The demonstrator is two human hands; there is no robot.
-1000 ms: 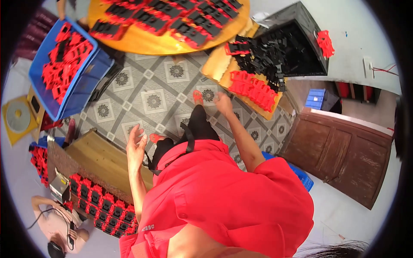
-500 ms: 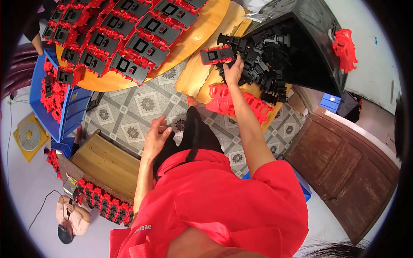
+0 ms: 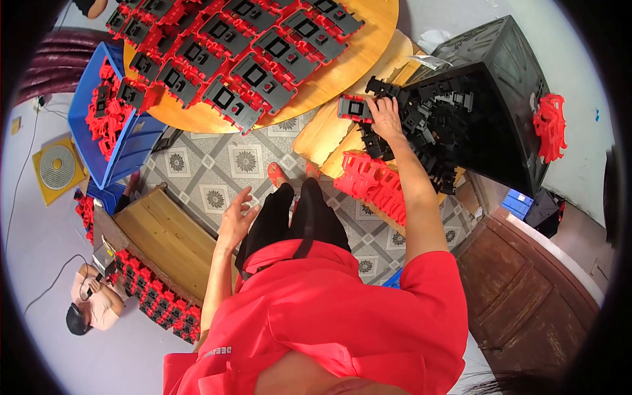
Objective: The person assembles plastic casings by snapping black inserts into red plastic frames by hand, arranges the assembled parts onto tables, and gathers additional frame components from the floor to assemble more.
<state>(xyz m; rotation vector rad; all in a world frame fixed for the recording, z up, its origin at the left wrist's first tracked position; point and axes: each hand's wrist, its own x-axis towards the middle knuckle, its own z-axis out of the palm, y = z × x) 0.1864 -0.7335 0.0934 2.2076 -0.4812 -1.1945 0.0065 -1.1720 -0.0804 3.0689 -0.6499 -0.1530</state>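
My right hand (image 3: 387, 118) is at the far right, its fingers bent over the right end of a red-and-black plastic housing (image 3: 354, 108). That housing lies at the edge of a heap of black plastic parts (image 3: 418, 125); the fingertips are partly hidden. My left hand (image 3: 236, 220) hangs in the air in front of my legs, fingers apart and nothing in it. Close to my right forearm stands a row of red plastic frames (image 3: 372, 184) on a wooden board (image 3: 322, 141).
A round wooden table (image 3: 378, 39) bears rows of red-and-black housings (image 3: 257, 79). Red parts fill a blue crate (image 3: 85, 131) at left. The black heap spills from a large black bin (image 3: 487, 131). A wooden bench (image 3: 164, 230) and another person (image 3: 99, 299) are at lower left.
The whole view has shifted, so things appear lower and further right. My right hand has moved further over the end of the housing. My left hand stays free, its fingers spread a little more.
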